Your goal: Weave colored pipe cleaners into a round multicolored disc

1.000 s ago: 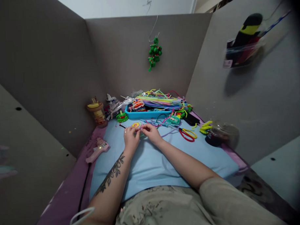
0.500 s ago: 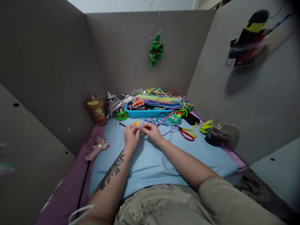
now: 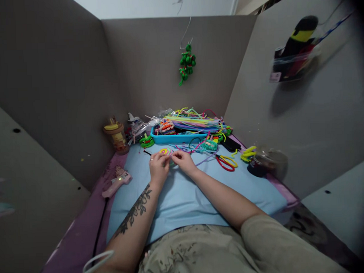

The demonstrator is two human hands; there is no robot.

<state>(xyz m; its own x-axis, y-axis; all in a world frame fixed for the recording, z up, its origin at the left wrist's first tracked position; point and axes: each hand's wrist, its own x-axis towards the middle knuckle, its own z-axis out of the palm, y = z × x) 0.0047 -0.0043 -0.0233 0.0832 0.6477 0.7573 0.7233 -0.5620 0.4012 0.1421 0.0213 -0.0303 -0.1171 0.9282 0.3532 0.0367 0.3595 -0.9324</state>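
Over the blue cloth, my left hand (image 3: 158, 166) pinches a small round piece of coloured fuzzy stems (image 3: 164, 152), pink, yellow and green. My right hand (image 3: 183, 160) meets it from the right, thumb and fingertips pressed together at the piece's edge; what exactly they grip is too small to make out. A purple fuzzy stem (image 3: 205, 160) trails to the right of my right hand. Beyond it lie pliers or scissors with red and yellow handles (image 3: 226, 163). Several loose stems and a teal fuzzy figure (image 3: 209, 144) lie just behind my hands.
At the back stands a blue tray (image 3: 179, 139) heaped with coloured fuzzy stems (image 3: 196, 122). A pink glue gun (image 3: 117, 183) lies left, near a lidded cup (image 3: 115, 137). A green figure (image 3: 146, 141) sits beside the tray. Grey panels (image 3: 156, 73) enclose three sides; a clear jar (image 3: 272, 161) stands right.
The whole view has shifted slightly. Both hands stay together at the coloured piece, with a small change in the fingers.
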